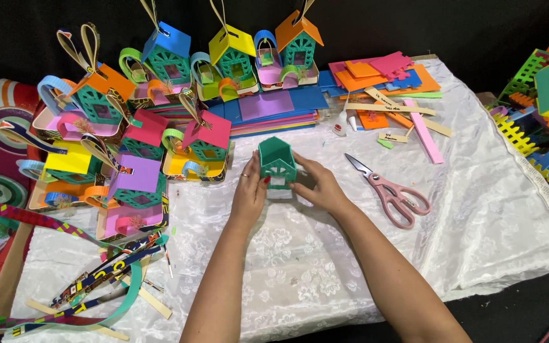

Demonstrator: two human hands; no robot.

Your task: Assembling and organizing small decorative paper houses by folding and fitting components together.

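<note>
A small teal foam house (276,161) without a roof stands on the white lace cloth (478,216) in the middle. My left hand (250,192) presses against its left wall, a ring on one finger. On the other side, my right hand (317,184) grips the right wall and the base. Both hands hold the house upright between them.
Pink-handled scissors (392,190) lie to the right of my hands. Several finished colourful foam houses (160,127) crowd the left and back. Stacked foam sheets (274,108) and cut strips (408,114) lie behind. Patterned ribbons (96,279) sprawl front left. Foam fence pieces (541,108) pile at the right.
</note>
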